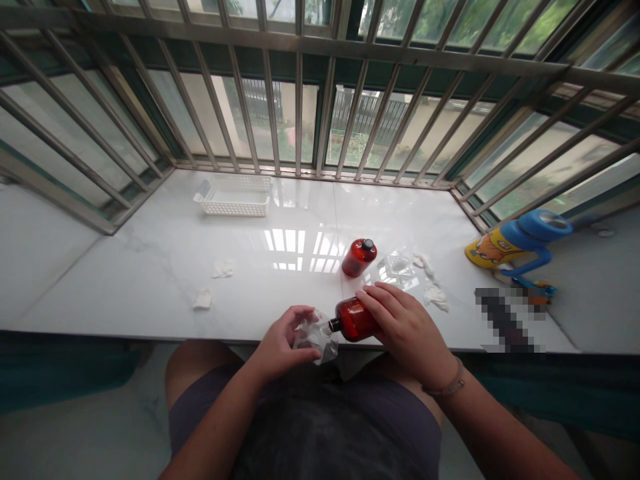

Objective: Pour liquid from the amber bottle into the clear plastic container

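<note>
My right hand (pixel 400 327) is wrapped round a red-brown bottle (pixel 354 319), which lies tipped on its side with its open black neck pointing left. In my left hand (pixel 285 340) is a clear plastic bag (pixel 317 341), held between thumb and fingers at the counter's front edge. The bottle's neck reaches the bag's right side; whether it is inside the bag I cannot tell. Just beyond my hands a second red bottle (pixel 358 260) with a dark cap stands upright. To its right a piece of clear plastic wrapping (pixel 397 267) lies on the counter.
Crumpled white tissues (pixel 436 297) lie at the right, with more white scraps (pixel 203 299) at the left. A white perforated basket (pixel 235 203) sits near the barred window. A blue and yellow water bottle (pixel 515 240) stands on the right, beside a blurred dark item (pixel 505 320).
</note>
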The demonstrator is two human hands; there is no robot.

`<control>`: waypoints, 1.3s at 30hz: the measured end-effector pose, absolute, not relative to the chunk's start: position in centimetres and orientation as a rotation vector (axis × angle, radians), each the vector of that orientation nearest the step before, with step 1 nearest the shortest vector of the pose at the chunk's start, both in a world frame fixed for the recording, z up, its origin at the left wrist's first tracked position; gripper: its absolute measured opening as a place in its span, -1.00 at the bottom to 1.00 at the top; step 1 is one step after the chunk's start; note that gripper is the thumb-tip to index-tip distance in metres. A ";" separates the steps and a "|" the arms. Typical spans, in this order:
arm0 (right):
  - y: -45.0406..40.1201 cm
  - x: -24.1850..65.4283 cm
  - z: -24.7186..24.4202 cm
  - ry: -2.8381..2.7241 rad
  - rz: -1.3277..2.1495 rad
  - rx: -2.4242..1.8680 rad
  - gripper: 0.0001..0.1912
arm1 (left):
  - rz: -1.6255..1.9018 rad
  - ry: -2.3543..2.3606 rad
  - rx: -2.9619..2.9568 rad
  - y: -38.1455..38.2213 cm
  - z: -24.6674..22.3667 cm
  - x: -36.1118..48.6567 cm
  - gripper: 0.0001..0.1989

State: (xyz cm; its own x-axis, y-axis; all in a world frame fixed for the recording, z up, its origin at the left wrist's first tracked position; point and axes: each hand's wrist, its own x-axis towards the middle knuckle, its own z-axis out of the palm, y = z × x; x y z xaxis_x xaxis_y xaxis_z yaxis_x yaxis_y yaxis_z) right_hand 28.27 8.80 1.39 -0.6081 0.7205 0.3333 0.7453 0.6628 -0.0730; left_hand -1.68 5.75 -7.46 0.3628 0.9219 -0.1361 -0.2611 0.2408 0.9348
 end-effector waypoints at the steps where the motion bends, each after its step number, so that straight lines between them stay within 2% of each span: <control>1: 8.8 28.3 1.4 -2.547 -0.107 -1.162 -0.31 | 0.954 0.823 0.989 5.7 -7.5 -1.6 -0.17; 39: 8.8 28.1 1.9 -2.579 -0.187 -1.128 -0.39 | 1.004 0.745 0.963 5.9 -8.6 -1.9 -0.19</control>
State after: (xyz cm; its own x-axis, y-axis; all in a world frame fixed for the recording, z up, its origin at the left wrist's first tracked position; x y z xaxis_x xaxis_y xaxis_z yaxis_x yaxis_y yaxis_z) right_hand 28.13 8.84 1.87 -0.6375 0.6917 0.3395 0.7334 0.6798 -0.0079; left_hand -1.91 5.87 -8.60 0.3679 0.9264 -0.0809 -0.3463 0.2172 0.9126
